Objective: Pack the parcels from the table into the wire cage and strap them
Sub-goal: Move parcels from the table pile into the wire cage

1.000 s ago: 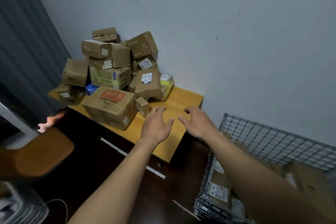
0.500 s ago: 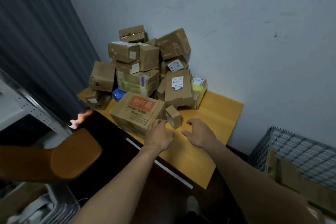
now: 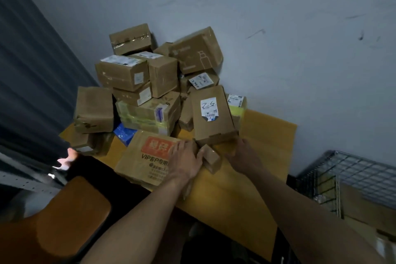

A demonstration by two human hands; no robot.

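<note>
Lying between left hand (image 3: 185, 163), right hand (image 3: 244, 156) — small parcel (image 3: 211, 157)

Brown cardboard parcels (image 3: 150, 83) are heaped several layers high on the far left part of a yellow wooden table (image 3: 267, 130); most are taped shut and some carry white labels; a large flat box (image 3: 145, 156) with an orange-red panel and "VIP" print lies at the pile's near edge; a small brown box (image 3: 211, 157) sits tilted just beside it; a long labelled box (image 3: 211, 115) leans sloping against the heap; a blue parcel (image 3: 124, 134) is wedged low down; the grey wire cage (image 3: 353, 173) stands lower right of the table, with cardboard inside.
</note>
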